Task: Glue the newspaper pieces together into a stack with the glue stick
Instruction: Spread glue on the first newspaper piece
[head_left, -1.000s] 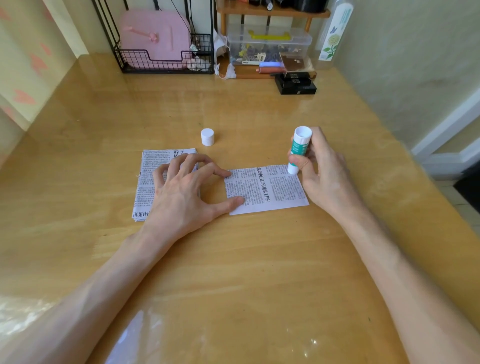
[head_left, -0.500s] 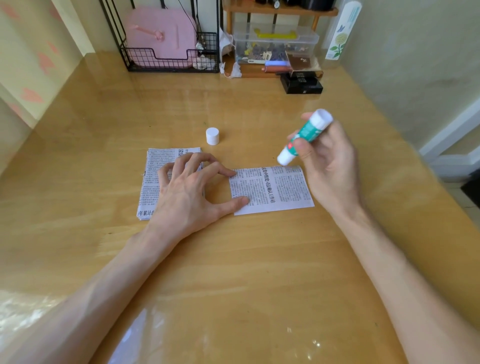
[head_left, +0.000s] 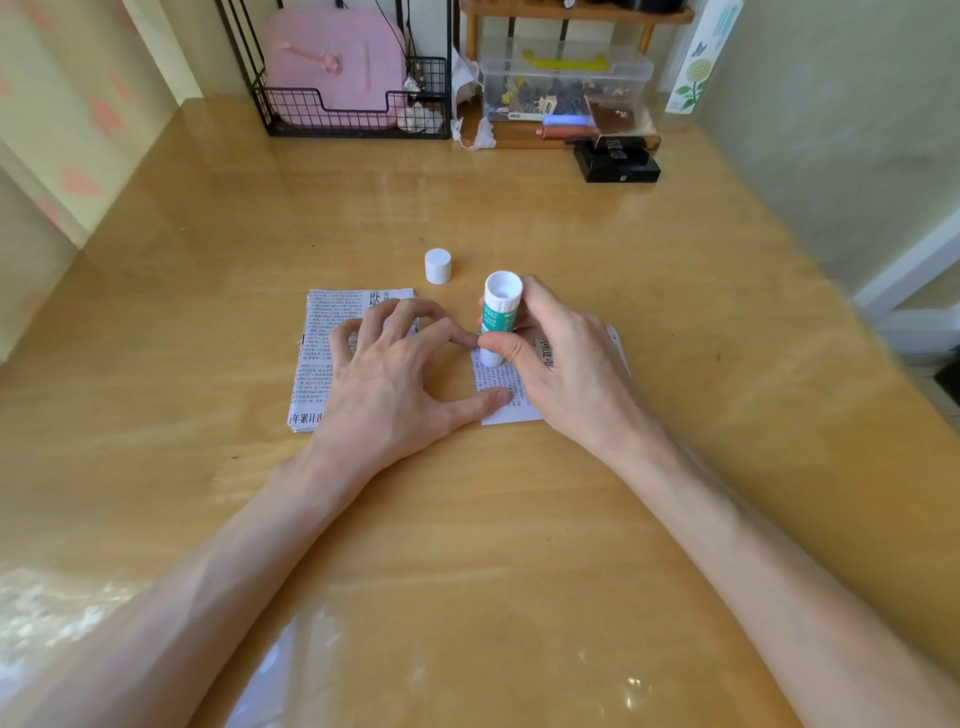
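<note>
A single newspaper piece (head_left: 501, 392) lies on the wooden table (head_left: 519, 519), partly under my right hand. My right hand (head_left: 566, 364) grips a green and white glue stick (head_left: 497, 322), held upright with its lower end on the piece's far left part. My left hand (head_left: 389, 374) spreads its fingers; the thumb and index fingertip press the piece's left edge. The palm hovers over a stack of newspaper pieces (head_left: 319, 358) to the left. The white cap (head_left: 438, 265) stands on the table behind the papers.
At the table's far edge stand a black wire rack (head_left: 358, 119) with a pink case, a clear plastic box (head_left: 566, 83) on a small wooden shelf, and a black box (head_left: 618, 163). A wall runs along the right side.
My right hand lifted the glue stick off the piece's far right corner, tilted it in the air, then brought it down upright on the piece's far left part. My left hand stayed put.
</note>
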